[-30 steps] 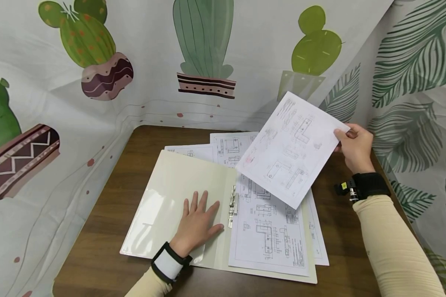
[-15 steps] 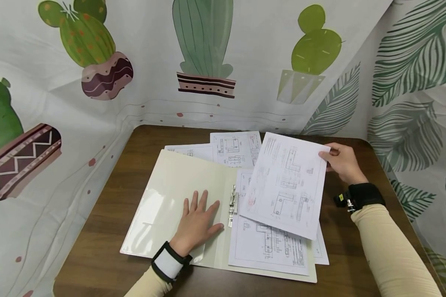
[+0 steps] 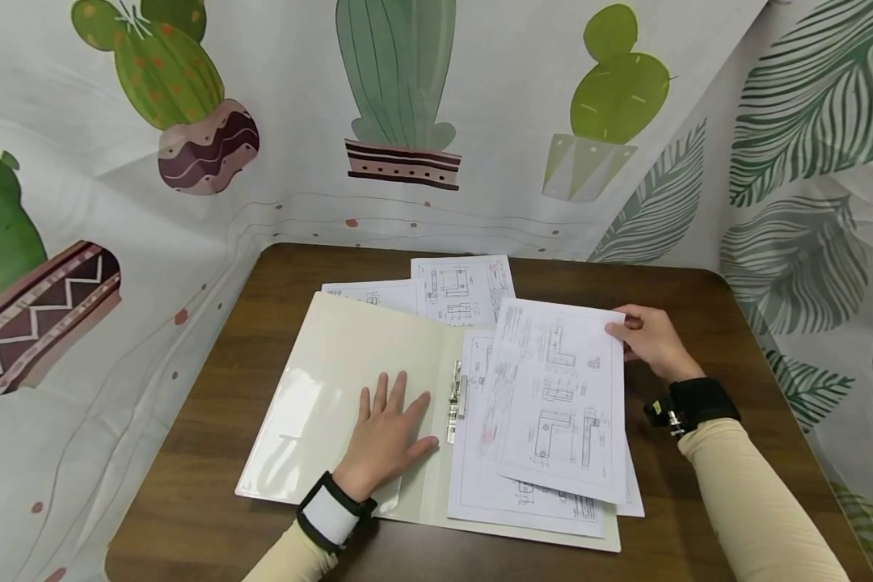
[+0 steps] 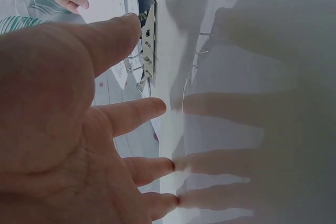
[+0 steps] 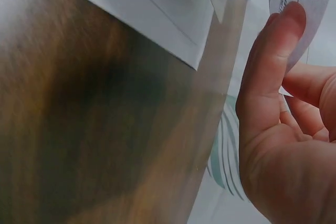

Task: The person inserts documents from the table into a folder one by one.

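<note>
An opened cream folder (image 3: 367, 339) lies on the wooden table, with a metal clip (image 3: 456, 402) along its spine. My left hand (image 3: 385, 444) rests on the inside of its left cover, fingers straight and spread; the left wrist view shows its fingertips touching the glossy surface. Between thumb and fingers my right hand (image 3: 655, 341) pinches the upper right corner of a printed drawing sheet (image 3: 563, 396). That sheet is over the right side of the folder, partly covering another drawing sheet (image 3: 473, 485) beside the clip. In the right wrist view the thumb (image 5: 291, 30) presses against the paper's edge.
Behind the folder lie more drawing sheets (image 3: 466, 287), partly tucked under it. Another sheet (image 3: 631, 489) sticks out from beneath the folder's right side. A cactus-print cloth (image 3: 291, 105) hangs right behind the table (image 3: 211, 364).
My right hand has lowered the pinched sheet toward the folder, bringing it nearer and turning it straighter over the papers there. The left hand has stayed in place.
</note>
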A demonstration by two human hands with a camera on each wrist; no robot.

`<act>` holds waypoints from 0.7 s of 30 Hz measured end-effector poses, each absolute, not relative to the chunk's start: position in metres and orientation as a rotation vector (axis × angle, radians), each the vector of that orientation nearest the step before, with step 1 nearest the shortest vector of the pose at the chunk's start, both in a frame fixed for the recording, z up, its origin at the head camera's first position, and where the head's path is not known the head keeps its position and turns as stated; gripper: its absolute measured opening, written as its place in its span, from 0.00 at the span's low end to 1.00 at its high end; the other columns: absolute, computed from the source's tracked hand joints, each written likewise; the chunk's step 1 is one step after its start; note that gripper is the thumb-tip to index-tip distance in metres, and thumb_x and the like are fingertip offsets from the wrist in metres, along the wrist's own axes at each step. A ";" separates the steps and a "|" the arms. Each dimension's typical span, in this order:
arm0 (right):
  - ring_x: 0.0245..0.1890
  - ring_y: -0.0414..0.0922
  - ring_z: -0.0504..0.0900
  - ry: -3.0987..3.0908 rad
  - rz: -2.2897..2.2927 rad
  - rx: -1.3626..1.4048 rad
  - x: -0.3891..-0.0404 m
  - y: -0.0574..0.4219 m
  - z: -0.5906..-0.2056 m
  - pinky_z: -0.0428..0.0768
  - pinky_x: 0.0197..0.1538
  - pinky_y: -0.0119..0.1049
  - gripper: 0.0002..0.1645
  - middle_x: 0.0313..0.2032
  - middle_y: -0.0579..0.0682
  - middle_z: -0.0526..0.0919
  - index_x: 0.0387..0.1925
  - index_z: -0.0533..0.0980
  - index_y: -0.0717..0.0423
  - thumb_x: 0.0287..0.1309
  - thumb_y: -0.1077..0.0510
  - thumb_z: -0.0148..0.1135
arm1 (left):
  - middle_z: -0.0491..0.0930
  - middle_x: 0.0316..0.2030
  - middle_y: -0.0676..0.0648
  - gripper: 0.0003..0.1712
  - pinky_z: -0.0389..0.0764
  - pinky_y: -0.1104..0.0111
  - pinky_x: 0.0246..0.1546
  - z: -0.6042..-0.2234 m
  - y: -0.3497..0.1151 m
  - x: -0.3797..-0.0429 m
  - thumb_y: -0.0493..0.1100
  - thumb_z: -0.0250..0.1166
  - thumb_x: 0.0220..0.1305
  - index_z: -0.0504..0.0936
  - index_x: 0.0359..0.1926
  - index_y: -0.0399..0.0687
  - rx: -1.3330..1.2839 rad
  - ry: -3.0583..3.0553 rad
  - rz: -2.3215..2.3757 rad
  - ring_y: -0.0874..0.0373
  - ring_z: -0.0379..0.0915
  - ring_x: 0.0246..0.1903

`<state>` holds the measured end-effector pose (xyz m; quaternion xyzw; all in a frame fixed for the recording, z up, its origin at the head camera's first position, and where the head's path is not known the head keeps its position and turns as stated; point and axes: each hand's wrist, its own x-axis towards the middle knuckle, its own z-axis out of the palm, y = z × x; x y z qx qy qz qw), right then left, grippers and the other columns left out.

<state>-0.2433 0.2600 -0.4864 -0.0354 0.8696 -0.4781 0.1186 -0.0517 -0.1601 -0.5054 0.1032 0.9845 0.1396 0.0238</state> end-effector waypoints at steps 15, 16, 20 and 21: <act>0.35 0.53 0.84 2.436 -1.403 -0.172 -0.226 0.240 -0.497 0.87 0.35 0.45 0.21 0.45 0.66 0.82 0.62 0.74 0.64 0.73 0.59 0.61 | 0.58 0.75 0.28 0.38 0.50 0.32 0.70 -0.505 -0.161 -0.051 0.60 0.71 0.63 0.77 0.69 0.48 0.325 3.036 0.420 0.26 0.47 0.75; 0.35 0.53 0.84 2.442 -1.395 -0.175 -0.225 0.239 -0.497 0.86 0.35 0.45 0.21 0.45 0.66 0.82 0.62 0.74 0.64 0.73 0.59 0.61 | 0.58 0.75 0.28 0.38 0.50 0.32 0.70 -0.505 -0.160 -0.052 0.60 0.71 0.63 0.77 0.69 0.48 0.326 3.037 0.419 0.26 0.47 0.75; 0.35 0.54 0.84 2.470 -1.357 -0.197 -0.224 0.234 -0.497 0.86 0.35 0.46 0.20 0.45 0.66 0.81 0.62 0.74 0.62 0.73 0.59 0.61 | 0.59 0.75 0.28 0.38 0.51 0.32 0.70 -0.504 -0.160 -0.053 0.60 0.71 0.63 0.77 0.69 0.48 0.328 3.042 0.410 0.26 0.47 0.75; 0.35 0.54 0.84 2.472 -1.349 -0.198 -0.224 0.233 -0.497 0.86 0.34 0.46 0.20 0.44 0.66 0.81 0.62 0.75 0.62 0.73 0.60 0.61 | 0.59 0.74 0.28 0.38 0.51 0.32 0.70 -0.504 -0.160 -0.053 0.60 0.71 0.63 0.77 0.69 0.48 0.328 3.042 0.411 0.26 0.47 0.75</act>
